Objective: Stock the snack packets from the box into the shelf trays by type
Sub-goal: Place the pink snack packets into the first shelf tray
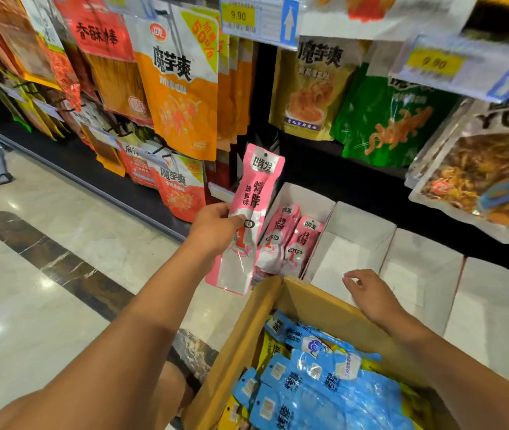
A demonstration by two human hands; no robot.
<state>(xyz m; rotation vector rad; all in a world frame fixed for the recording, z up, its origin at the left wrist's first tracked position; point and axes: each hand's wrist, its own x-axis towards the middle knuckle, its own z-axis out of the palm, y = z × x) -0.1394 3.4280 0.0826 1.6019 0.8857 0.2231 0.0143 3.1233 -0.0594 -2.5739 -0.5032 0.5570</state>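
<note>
My left hand (216,226) grips a long pink snack packet (251,212) upright, just left of the leftmost white shelf tray (306,197). That tray holds several matching pink packets (284,240). My right hand (371,294) hovers with loosely curled fingers over the far edge of the cardboard box (315,302), holding nothing. Inside the box lie several blue packets (324,380) with yellow packets (270,349) showing beneath them.
More white trays (355,243) (423,274) (501,308) stand in a row to the right, with no packets visible in them. Hanging snack bags (182,88) and price tags (237,15) fill the shelves above. Glossy marble floor (45,259) lies to the left.
</note>
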